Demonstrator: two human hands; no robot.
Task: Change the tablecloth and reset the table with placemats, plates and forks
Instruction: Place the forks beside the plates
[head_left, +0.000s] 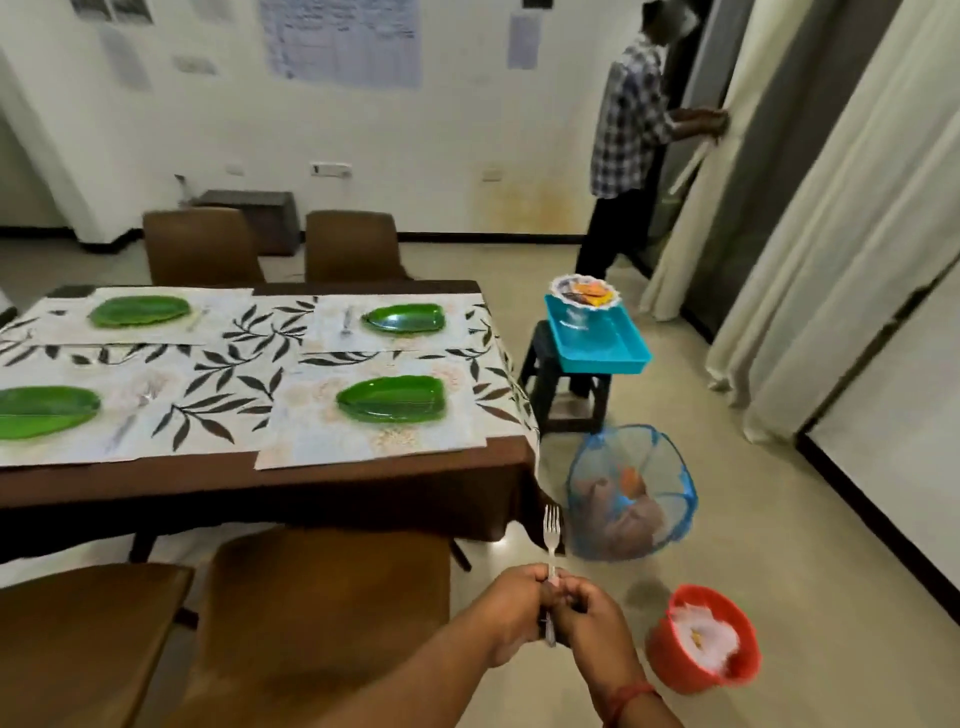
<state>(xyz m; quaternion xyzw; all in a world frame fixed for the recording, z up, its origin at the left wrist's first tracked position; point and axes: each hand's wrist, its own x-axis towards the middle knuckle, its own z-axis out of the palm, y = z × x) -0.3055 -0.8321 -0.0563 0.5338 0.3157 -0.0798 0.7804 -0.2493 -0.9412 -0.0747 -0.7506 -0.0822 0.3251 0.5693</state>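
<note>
Both hands meet in front of the near right corner of the table (270, 488), low over the floor. The left hand (511, 603) is closed around the handle of a metal fork (551, 535), tines up; the right hand (589, 610) curls its fingers onto the same handle from the other side.

The table wears a brown tablecloth (363, 478) with a leaf-print panel on top. Four pale placemats lie on it, each under a green leaf-shaped plate: near right of the table (392, 397), far right (404, 318), far left (139, 310) and near left (44, 410). A fork (347, 319) lies just left of the far right plate, another (136, 410) right of the near left plate, and a blurred one beside the far left plate. The near right placemat (371, 441) shows no fork.

Right of the table, a teal tray (605, 351) sits on a dark stool (563, 395), holding a small dish at its far end. A blue mesh basket (631, 491) stands by the table's near right corner, and an orange bucket (701, 639) beyond that, nearer the hands. Brown chairs flank the table.
</note>
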